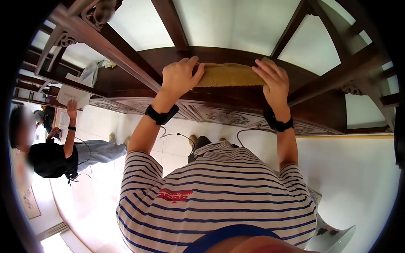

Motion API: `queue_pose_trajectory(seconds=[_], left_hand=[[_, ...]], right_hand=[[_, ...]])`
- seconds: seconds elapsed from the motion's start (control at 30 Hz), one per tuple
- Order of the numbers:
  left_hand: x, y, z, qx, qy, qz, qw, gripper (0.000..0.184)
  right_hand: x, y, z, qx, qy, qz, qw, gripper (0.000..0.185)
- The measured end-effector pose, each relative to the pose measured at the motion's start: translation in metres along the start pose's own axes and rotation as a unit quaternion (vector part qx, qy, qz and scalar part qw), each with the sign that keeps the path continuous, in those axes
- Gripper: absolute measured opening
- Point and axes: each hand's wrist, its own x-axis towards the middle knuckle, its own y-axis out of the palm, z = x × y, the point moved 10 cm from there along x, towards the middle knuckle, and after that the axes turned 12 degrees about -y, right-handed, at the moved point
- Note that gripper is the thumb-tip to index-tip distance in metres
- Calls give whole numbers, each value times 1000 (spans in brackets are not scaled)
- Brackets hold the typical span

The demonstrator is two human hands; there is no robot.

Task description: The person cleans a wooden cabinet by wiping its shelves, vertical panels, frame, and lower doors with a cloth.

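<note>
- Mustard cloth [230, 76], looks ribbed & folded, lies lengthwise on the dark wood tabletop [320, 114], btwn the wearer's two hands; long near edge runs almost straight along the table's front, prob. so both ends are reachable w/o leaning far.
- L hand [179, 78] is at the cloth's L end, fingers bent over the top, thumb angled inward; can't tell if it's pinching or just resting there.
- R hand [274, 80] is at the other end, fingers spread & nearly straight, laid over the corner, not clenched; looks like light contact, prob. to keep that end flat.
- Hands set wide apart, approx. level, prob. b/c pressure at both ends keeps the strip straight.
- Slanting wood rail [122, 50] passes just beside the L forearm; carved front panel [223, 117] sits below the edge.
- Black wrist straps, L [162, 114] & R [278, 122], sit clear of the fabric.
- Off L, a co-worker [50, 156] has one hand [72, 109] up near a printed sheet [76, 92], well apart from the wearer's.
</note>
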Motion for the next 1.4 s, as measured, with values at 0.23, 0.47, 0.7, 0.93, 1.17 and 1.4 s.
queue_pose_trajectory(seconds=[0.23, 0.47, 0.7, 0.93, 1.17, 1.4], left_hand=[[-73, 148, 37, 137, 28, 152, 979, 41], [-66, 218, -17, 25, -21, 97, 995, 64], [12, 281, 6, 66, -33, 162, 984, 68], [62, 329, 25, 63, -17, 241, 968, 68], [64, 319, 21, 64, -20, 211, 975, 68], [38, 301, 6, 53, -1, 216, 975, 64]], right_hand=[[-123, 110, 2, 191, 125, 298, 927, 50], [-128, 214, -39, 57, 303, 489, 816, 72], [-100, 264, -96, 61, 336, 531, 775, 76], [-77, 279, -121, 76, 441, 498, 743, 77], [-90, 289, -127, 26, 415, 409, 812, 77], [-89, 267, -115, -82, 328, 312, 888, 62]])
